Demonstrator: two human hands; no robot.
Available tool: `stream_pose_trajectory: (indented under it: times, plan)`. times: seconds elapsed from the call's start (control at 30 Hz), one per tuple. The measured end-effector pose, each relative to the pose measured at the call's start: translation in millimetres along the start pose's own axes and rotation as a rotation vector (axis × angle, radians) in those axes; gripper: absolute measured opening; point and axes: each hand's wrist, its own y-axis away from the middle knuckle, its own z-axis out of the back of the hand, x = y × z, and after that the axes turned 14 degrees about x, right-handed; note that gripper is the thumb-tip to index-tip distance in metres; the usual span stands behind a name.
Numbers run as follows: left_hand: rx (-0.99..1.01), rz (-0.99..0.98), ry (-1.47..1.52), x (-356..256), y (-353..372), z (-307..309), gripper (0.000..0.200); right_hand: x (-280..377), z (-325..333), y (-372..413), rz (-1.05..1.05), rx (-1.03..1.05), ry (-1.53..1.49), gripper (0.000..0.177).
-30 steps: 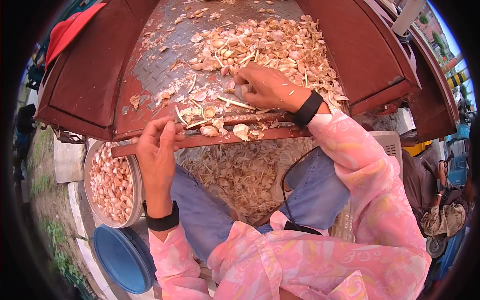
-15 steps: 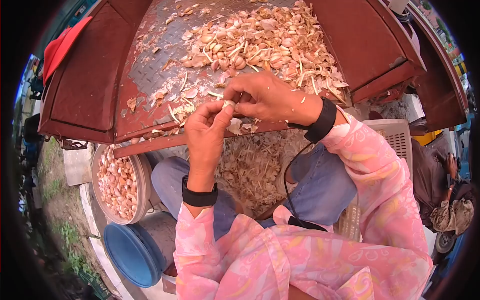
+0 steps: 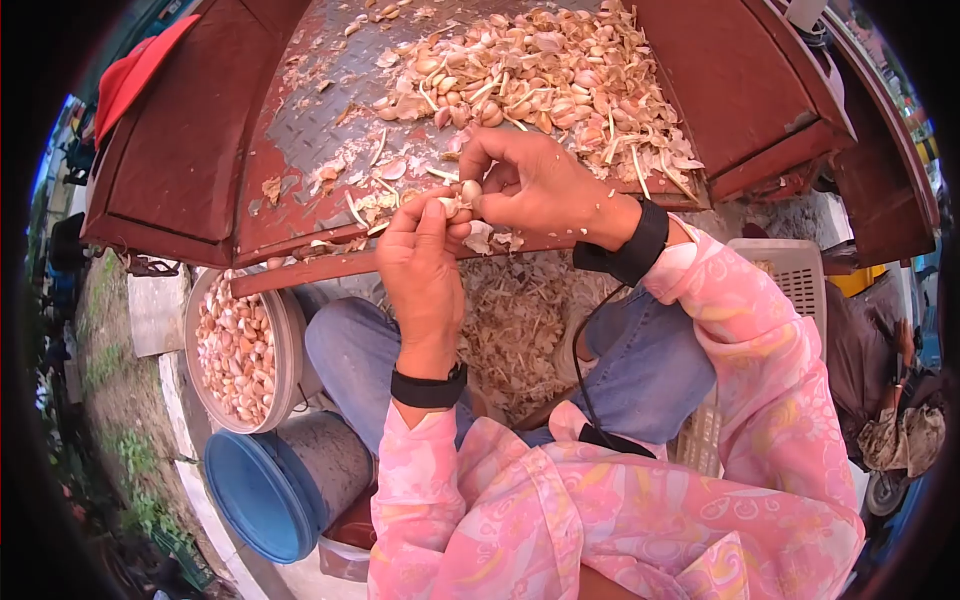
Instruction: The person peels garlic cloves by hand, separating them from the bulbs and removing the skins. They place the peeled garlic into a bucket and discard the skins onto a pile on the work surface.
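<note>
My left hand (image 3: 425,270) pinches a pale garlic clove (image 3: 449,207) between thumb and fingers, just above the table's front edge. Against it, my right hand (image 3: 535,185) has its thumb and forefinger closed on another garlic clove (image 3: 470,190). The two hands nearly touch, and the fingers partly hide both cloves. Behind them a heap of garlic cloves (image 3: 560,85) mixed with papery skins and stalks covers much of the metal tabletop (image 3: 330,85). Loose skins and stalk bits lie beside my left fingertips.
On the left stands a tub of garlic cloves (image 3: 237,350), with a blue-rimmed bucket (image 3: 262,495) below it. Skins (image 3: 515,335) are piled between my knees. A plastic crate (image 3: 795,275) sits at the right. Red wooden panels (image 3: 740,80) flank the tabletop.
My left hand has shifted slightly right and its fingers have rolled inward. More of the garlic between both hands now shows. The view has tilted a little.
</note>
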Motion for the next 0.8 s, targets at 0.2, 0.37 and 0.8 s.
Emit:
stream_pose_trajectory:
  times: [0.2,0.37,0.8]
  plan:
    - [-0.035,0.053,0.247,-10.5,7.8,11.7,0.016,-0.2,-6.5,-4.3,-0.062,0.053,-0.252,0.015]
    - [-0.065,0.086,0.271,-21.2,13.3,14.9,0.016,9.5,-5.4,-5.9,-0.096,0.132,-0.241,0.016]
    - [-0.006,0.048,-0.005,-9.7,10.4,5.8,0.013,4.6,-20.0,-3.2,-0.067,0.084,-0.411,0.013]
